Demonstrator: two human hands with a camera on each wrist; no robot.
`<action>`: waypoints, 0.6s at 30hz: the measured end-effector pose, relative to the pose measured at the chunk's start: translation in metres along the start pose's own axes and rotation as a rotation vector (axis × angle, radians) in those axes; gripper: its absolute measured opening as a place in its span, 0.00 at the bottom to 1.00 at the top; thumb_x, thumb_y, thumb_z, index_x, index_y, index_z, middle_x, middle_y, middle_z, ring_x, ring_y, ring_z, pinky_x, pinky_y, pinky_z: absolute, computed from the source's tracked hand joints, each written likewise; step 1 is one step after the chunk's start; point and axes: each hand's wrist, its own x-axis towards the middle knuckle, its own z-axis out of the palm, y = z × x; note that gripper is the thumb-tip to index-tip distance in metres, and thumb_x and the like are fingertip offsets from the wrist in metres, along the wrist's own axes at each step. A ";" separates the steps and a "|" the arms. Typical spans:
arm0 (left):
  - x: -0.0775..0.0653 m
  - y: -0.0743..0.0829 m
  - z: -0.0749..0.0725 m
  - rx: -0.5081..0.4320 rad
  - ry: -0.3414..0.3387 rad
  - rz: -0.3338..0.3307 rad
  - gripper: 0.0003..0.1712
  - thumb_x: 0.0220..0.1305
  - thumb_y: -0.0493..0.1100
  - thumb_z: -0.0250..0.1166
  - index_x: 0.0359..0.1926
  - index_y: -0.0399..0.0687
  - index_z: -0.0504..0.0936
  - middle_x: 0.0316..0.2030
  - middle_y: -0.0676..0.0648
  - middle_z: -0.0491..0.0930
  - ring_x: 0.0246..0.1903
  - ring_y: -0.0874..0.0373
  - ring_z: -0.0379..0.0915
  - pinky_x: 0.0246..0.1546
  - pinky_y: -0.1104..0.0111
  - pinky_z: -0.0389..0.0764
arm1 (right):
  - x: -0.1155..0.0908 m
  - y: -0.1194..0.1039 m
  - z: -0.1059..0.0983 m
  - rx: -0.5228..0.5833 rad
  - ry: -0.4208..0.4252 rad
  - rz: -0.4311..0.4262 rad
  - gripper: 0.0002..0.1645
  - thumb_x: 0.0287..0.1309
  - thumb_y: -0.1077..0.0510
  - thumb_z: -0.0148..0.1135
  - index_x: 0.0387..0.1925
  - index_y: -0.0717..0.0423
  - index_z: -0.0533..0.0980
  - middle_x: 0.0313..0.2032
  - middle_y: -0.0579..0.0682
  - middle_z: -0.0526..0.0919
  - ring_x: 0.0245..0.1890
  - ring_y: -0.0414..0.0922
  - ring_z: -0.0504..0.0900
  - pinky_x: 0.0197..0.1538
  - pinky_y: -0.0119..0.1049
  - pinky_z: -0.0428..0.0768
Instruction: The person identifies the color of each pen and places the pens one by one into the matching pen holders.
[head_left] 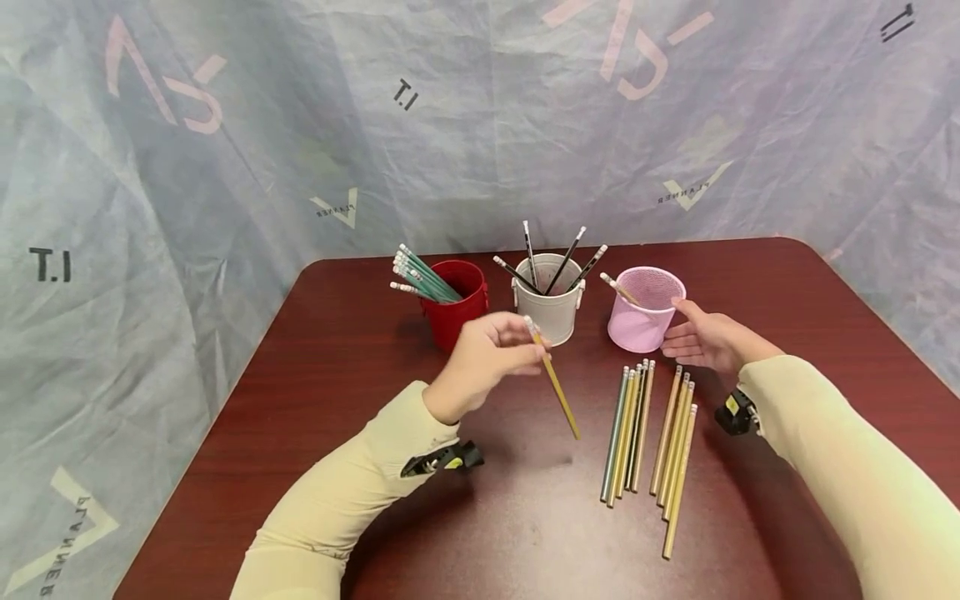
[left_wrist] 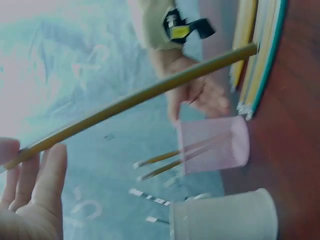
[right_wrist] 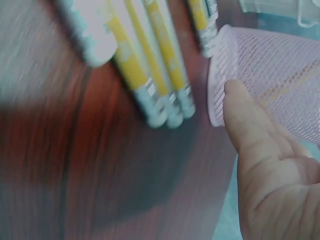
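Note:
My left hand [head_left: 491, 354] pinches a yellow pencil [head_left: 557, 383] near its eraser end, in the air over the table. The bare end slants down to the right. In the left wrist view the pencil [left_wrist: 135, 100] crosses the picture from the fingertips. At the pink mesh cup [head_left: 637, 329], my right hand [head_left: 708, 337] rests against the right side with straight fingers, its thumb at the rim. Two yellow pencils [left_wrist: 167, 158] lean inside that cup. In the right wrist view a straight finger lies along the mesh wall [right_wrist: 280, 70].
A red bucket [head_left: 450, 321] holds several green pencils [head_left: 420, 275]. Beside it a white bucket [head_left: 551, 321] contains several black pencils [head_left: 566, 258]. Loose pencils [head_left: 678, 467] lie in two groups in front of the pink cup, mostly yellow, with a green one [head_left: 615, 437] at the left.

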 end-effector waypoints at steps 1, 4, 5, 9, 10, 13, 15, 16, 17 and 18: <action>0.000 0.004 -0.002 -0.021 0.020 0.028 0.09 0.53 0.18 0.59 0.38 0.20 0.73 0.32 0.37 0.83 0.30 0.60 0.81 0.39 0.54 0.82 | 0.001 0.000 0.000 0.012 -0.012 0.003 0.56 0.67 0.31 0.27 0.65 0.83 0.45 0.38 0.47 0.81 0.38 0.36 0.81 0.50 0.34 0.78; 0.006 0.014 -0.005 -0.080 0.069 0.084 0.09 0.53 0.18 0.58 0.34 0.30 0.76 0.29 0.46 0.84 0.30 0.62 0.81 0.38 0.63 0.83 | 0.003 -0.001 0.001 0.032 -0.038 0.010 0.56 0.67 0.31 0.25 0.66 0.83 0.43 0.36 0.45 0.81 0.37 0.35 0.81 0.49 0.32 0.78; 0.010 0.017 -0.006 -0.103 0.087 0.093 0.12 0.53 0.18 0.58 0.32 0.35 0.77 0.29 0.49 0.83 0.30 0.62 0.81 0.37 0.67 0.82 | 0.003 -0.002 0.002 0.038 -0.042 0.012 0.56 0.67 0.31 0.25 0.66 0.83 0.42 0.36 0.45 0.81 0.37 0.35 0.81 0.48 0.31 0.78; 0.029 0.026 -0.002 -0.189 0.178 0.131 0.15 0.54 0.18 0.57 0.30 0.40 0.76 0.27 0.50 0.83 0.30 0.61 0.81 0.34 0.74 0.80 | 0.003 -0.004 0.004 0.062 -0.055 0.019 0.56 0.66 0.31 0.26 0.66 0.82 0.43 0.35 0.46 0.81 0.37 0.35 0.81 0.48 0.31 0.78; 0.035 0.028 0.000 -0.208 0.205 0.136 0.15 0.55 0.17 0.57 0.30 0.40 0.76 0.27 0.49 0.82 0.30 0.60 0.81 0.34 0.74 0.80 | 0.004 -0.004 0.004 0.071 -0.054 0.022 0.55 0.66 0.31 0.26 0.66 0.82 0.43 0.35 0.46 0.81 0.36 0.35 0.81 0.48 0.31 0.78; 0.052 0.030 0.012 -0.225 0.276 0.151 0.14 0.55 0.18 0.59 0.30 0.40 0.75 0.30 0.43 0.83 0.30 0.61 0.80 0.32 0.75 0.79 | 0.003 -0.004 0.004 0.088 -0.044 0.030 0.55 0.66 0.32 0.27 0.65 0.82 0.45 0.34 0.46 0.81 0.36 0.36 0.81 0.46 0.31 0.79; 0.063 0.030 0.021 -0.215 0.310 0.164 0.13 0.55 0.19 0.60 0.30 0.39 0.75 0.33 0.37 0.83 0.30 0.62 0.79 0.33 0.74 0.80 | 0.003 -0.004 0.004 0.095 -0.044 0.035 0.55 0.66 0.32 0.27 0.65 0.82 0.45 0.34 0.46 0.81 0.36 0.36 0.82 0.46 0.31 0.79; 0.068 0.029 0.026 -0.208 0.323 0.171 0.12 0.55 0.20 0.61 0.30 0.39 0.75 0.34 0.34 0.83 0.31 0.63 0.80 0.34 0.74 0.80 | 0.003 -0.004 0.004 0.095 -0.045 0.035 0.55 0.66 0.32 0.27 0.65 0.82 0.44 0.34 0.46 0.81 0.36 0.36 0.82 0.46 0.30 0.79; 0.072 0.029 0.031 -0.201 0.333 0.178 0.11 0.55 0.20 0.62 0.31 0.38 0.75 0.37 0.32 0.82 0.32 0.63 0.80 0.36 0.73 0.80 | 0.002 -0.004 0.004 0.094 -0.047 0.036 0.55 0.66 0.32 0.27 0.65 0.82 0.44 0.34 0.46 0.81 0.36 0.36 0.82 0.46 0.30 0.79; 0.077 0.029 0.036 -0.194 0.342 0.190 0.10 0.55 0.21 0.62 0.31 0.37 0.76 0.38 0.30 0.82 0.32 0.62 0.80 0.37 0.71 0.81 | 0.002 -0.005 0.004 0.091 -0.047 0.036 0.55 0.66 0.32 0.27 0.66 0.82 0.44 0.34 0.46 0.81 0.36 0.36 0.82 0.46 0.30 0.79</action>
